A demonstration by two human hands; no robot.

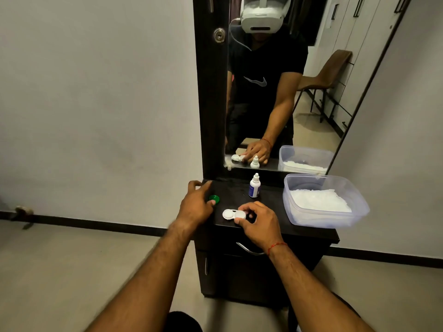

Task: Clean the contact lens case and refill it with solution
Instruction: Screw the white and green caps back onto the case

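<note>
The white twin-well plastic lens case (229,214) is pinched by the right hand (257,223), probably for uncapping; the left hand (195,207) is spread.

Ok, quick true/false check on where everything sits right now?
1. The right hand grips the lens case. True.
2. The solution bottle lies on its side. False: it stands upright, capped.
3. The green cap lies beside the left hand. True.
4. The plastic tub sits left of the bottle. False: it is to the right, with white tissue inside.
</note>
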